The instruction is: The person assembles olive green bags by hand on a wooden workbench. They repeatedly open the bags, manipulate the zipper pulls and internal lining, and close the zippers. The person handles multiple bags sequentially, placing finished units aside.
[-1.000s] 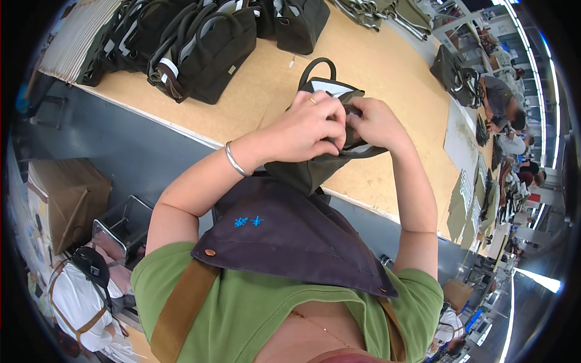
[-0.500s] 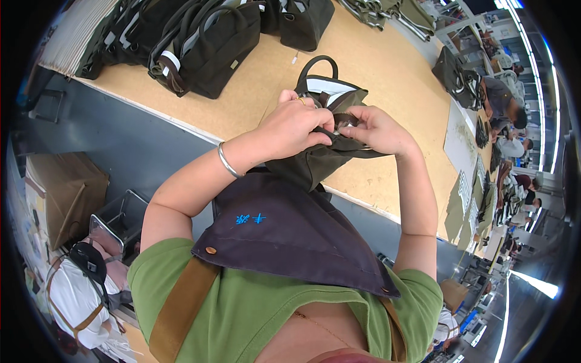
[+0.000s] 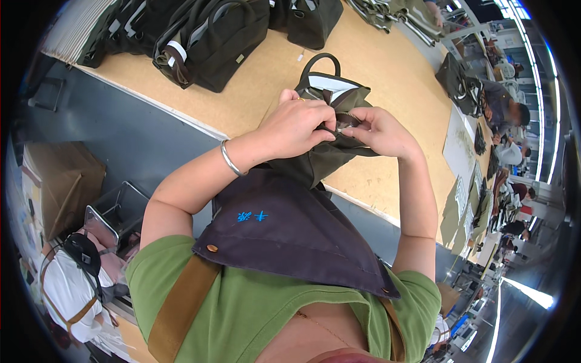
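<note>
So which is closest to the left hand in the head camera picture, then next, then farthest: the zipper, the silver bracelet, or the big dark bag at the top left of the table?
1. zipper: right at the left hand's fingertips, on the olive bag.
2. silver bracelet: just behind the hand, on its wrist.
3. big dark bag: far up the table, top left.

Dark handbags (image 3: pixel 212 36) stand on the wooden table (image 3: pixel 387 78); a cardboard box (image 3: pixel 57 181) sits below.

Long tan desk (image 3: pixel 387 78), grey front panel. On it: dark olive handbag (image 3: pixel 330 154) at near edge, row of dark bags (image 3: pixel 212 36) along far-left side, another dark bag (image 3: pixel 315 21) behind.
</note>
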`<state>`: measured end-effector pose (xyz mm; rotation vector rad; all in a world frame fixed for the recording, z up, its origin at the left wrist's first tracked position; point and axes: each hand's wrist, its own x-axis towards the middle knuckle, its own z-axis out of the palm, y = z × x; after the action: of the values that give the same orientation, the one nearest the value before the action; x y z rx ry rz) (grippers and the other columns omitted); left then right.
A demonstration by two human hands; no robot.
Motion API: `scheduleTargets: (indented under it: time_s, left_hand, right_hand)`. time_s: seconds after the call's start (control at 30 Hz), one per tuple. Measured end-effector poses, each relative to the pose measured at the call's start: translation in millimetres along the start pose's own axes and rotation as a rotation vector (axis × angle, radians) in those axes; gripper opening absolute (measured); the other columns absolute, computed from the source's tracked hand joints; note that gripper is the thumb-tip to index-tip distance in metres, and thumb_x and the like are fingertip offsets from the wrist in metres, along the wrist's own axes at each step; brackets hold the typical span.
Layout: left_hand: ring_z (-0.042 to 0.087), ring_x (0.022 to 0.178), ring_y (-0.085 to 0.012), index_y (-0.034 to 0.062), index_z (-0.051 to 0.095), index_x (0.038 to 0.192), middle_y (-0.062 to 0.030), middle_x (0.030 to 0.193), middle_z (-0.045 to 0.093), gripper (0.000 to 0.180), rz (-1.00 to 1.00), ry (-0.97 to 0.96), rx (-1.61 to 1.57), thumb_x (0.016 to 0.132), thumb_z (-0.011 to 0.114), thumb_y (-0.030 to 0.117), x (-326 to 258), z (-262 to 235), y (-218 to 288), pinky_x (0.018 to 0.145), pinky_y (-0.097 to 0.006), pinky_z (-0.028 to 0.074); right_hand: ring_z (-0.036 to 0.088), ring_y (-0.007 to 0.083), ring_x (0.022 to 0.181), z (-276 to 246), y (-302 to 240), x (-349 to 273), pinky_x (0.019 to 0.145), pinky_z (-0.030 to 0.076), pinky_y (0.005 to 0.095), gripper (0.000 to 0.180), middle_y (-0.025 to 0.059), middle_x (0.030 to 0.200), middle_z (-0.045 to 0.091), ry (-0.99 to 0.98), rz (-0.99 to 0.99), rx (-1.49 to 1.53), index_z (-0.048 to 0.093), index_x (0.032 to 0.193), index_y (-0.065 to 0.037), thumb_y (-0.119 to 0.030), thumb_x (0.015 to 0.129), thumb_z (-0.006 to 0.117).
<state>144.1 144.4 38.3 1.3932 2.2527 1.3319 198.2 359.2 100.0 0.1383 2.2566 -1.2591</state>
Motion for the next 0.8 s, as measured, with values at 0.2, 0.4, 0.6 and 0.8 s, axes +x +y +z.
scheduleTargets:
  time_s: [0.2,0.4,0.6,0.8]
  left_hand:
    - [0.058,0.084,-0.0164,0.0128,0.062,0.085,0.0020,0.095,0.056,0.015,0.002,0.098,-0.096,0.079,0.075,0.018,4,2,2,0.086,-0.035,0.032]
    - [0.059,0.086,-0.0198,0.0092,0.062,0.080,-0.0013,0.098,0.058,0.015,0.010,0.147,-0.175,0.077,0.076,0.015,12,5,9,0.079,-0.036,0.045]
    - [0.063,0.083,-0.0240,0.0070,0.062,0.077,-0.0042,0.099,0.062,0.015,-0.006,0.087,-0.195,0.076,0.076,0.013,12,-1,10,0.073,-0.036,0.049]
    - [0.065,0.082,-0.0243,0.0063,0.061,0.076,-0.0052,0.090,0.067,0.015,0.048,0.104,-0.190,0.076,0.075,0.012,14,2,4,0.072,-0.035,0.048]
  right_hand:
    - [0.048,0.0064,0.069,-7,-9,-4,0.063,0.042,0.0246,0.013,-0.0019,0.074,0.058,-0.010,-0.109,-0.029,0.065,0.099,0.002,-0.004,0.088,0.063]
    - [0.045,0.0058,0.065,-20,-11,-10,0.058,0.040,0.0248,0.011,-0.0030,0.071,0.056,-0.011,-0.122,-0.009,0.065,0.098,0.001,-0.002,0.088,0.063]
    - [0.042,0.0053,0.060,-19,-6,-4,0.052,0.036,0.0253,0.007,-0.0039,0.065,0.051,-0.005,-0.128,-0.053,0.064,0.090,0.002,-0.002,0.086,0.066]
    - [0.044,0.0055,0.062,-23,-3,0,0.055,0.039,0.0248,0.005,-0.0020,0.067,0.053,-0.008,-0.160,-0.128,0.064,0.089,0.004,0.001,0.085,0.066]
